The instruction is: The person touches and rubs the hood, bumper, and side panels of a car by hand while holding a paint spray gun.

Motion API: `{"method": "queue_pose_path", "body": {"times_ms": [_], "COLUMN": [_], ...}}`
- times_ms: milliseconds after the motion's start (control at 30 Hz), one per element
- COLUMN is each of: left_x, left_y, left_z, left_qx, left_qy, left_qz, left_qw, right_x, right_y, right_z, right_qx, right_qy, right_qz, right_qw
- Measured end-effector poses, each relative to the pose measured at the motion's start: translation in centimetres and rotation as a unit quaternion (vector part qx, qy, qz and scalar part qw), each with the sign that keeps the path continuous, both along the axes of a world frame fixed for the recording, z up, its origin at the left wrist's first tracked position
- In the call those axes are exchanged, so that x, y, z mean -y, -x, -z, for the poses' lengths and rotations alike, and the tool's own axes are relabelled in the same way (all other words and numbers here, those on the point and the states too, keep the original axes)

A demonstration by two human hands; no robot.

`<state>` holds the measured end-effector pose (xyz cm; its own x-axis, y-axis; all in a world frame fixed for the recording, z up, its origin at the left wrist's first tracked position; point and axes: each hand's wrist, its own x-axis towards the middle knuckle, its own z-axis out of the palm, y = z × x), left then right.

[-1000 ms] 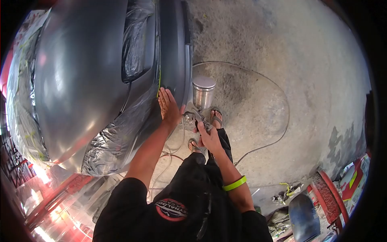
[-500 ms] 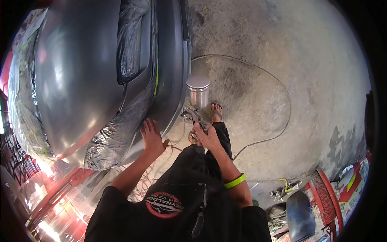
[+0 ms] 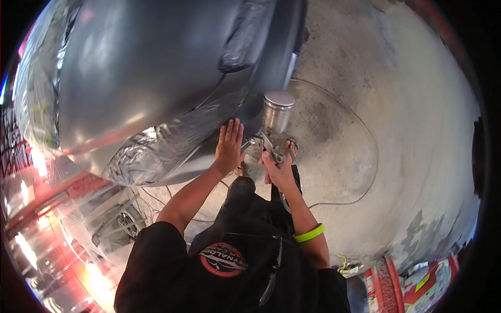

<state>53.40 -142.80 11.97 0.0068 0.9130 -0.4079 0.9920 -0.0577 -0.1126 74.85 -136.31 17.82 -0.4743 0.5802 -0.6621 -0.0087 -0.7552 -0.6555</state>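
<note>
My right hand grips a spray gun by its handle. A metal cup with a closed lid sits on top of the gun. My left hand is open, its fingers stretched out against the grey car body or just over it; I cannot tell if the palm presses down. Beside those fingers, clear plastic masking covers the headlight area. The gun is close to the car's lower edge, and its nozzle is hard to make out.
An air hose curves across the concrete floor to my right. More plastic masking covers an opening in the car. Red metal stands and a wheel lie at lower left; another red piece is at lower right.
The view has turned, and the car appears farther right. Both hands sit higher and farther right in view, the spray gun still in my right hand. My left hand stays at the car.
</note>
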Motion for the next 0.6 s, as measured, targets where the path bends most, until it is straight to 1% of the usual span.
{"method": "queue_pose_path", "body": {"times_ms": [67,167,233,300,333,367,400,433,467,500,533,567,600], "left_x": [2.8,8.7,12.3,15.7,17.5,19.4,21.4,23.1,24.7,26.4,27.0,26.6,25.4], "left_y": [1.1,3.7,5.2,6.8,7.5,7.0,5.9,4.5,2.3,0.1,-1.0,-1.3,-1.1], "left_z": [-2.1,-2.7,-4.0,-4.3,-3.9,-3.5,-3.3,-2.9,-1.1,0.7,2.4,4.4,6.5], "left_qx": [-0.015,-0.022,-0.031,-0.017,0.012,0.032,0.052,0.072,0.131,0.167,0.244,0.374,0.492], "left_qy": [0.009,-0.054,-0.048,-0.057,-0.062,-0.098,-0.135,-0.173,-0.142,-0.125,-0.098,-0.084,-0.093], "left_qz": [-0.004,0.000,-0.016,-0.039,-0.070,-0.151,-0.230,-0.306,-0.451,-0.587,-0.720,-0.803,-0.829], "left_qw": [1.000,0.998,0.998,0.997,0.996,0.983,0.962,0.933,0.871,0.783,0.642,0.457,0.250], "right_x": [2.0,5.4,8.2,10.0,10.7,11.4,12.2,12.7,13.3,14.0,14.5,14.9,15.2], "right_y": [0.6,1.6,2.4,3.6,4.1,4.3,4.4,4.8,5.3,5.6,5.3,5.1,5.0], "right_z": [-0.8,-2.6,-2.7,-4.6,-5.4,-6.1,-6.1,-7.1,-8.4,-9.3,-8.9,-8.7,-8.5], "right_qx": [-0.002,0.004,0.011,0.032,0.046,0.062,0.057,0.052,0.046,0.042,0.026,0.041,0.053], "right_qy": [-0.028,-0.058,-0.072,-0.091,-0.101,-0.110,-0.113,-0.114,-0.115,-0.114,-0.128,-0.129,-0.130], "right_qz": [-0.030,-0.085,-0.113,-0.154,-0.183,-0.212,-0.235,-0.235,-0.235,-0.234,-0.268,-0.293,-0.320], "right_qw": [0.999,0.995,0.991,0.983,0.977,0.969,0.964,0.964,0.964,0.965,0.954,0.947,0.937]}}
